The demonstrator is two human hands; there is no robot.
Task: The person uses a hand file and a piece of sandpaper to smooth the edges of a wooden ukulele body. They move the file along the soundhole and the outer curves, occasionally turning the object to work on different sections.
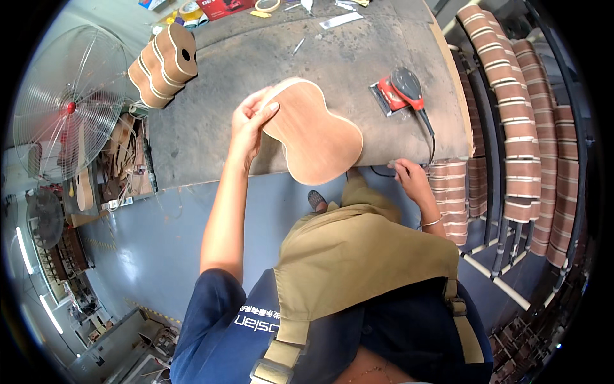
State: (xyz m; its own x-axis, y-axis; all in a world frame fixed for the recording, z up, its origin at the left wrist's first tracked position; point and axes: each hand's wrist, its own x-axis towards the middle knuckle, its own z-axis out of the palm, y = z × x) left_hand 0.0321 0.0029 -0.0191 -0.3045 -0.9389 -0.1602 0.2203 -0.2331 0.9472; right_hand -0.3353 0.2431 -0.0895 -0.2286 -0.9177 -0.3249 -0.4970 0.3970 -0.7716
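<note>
A small wooden ukulele body (320, 131) with pale edging leans over the front of the workbench. My left hand (252, 121) grips its upper left edge, thumb on the face and fingers behind. At the bench's front edge, my right hand (409, 176) has its fingers curled together around a black power cord (381, 173), which shows on both sides of the hand. The cord leads up to a red and black electric sander (400, 89), lying on the bench above that hand.
Stacked ukulele bodies (165, 67) stand at the bench's back left, beside a large wire-caged fan (70, 105). Tape rolls, a red box (224, 6) and small tools line the far edge. To the right, racks carry long rows of brown bodies (511, 115).
</note>
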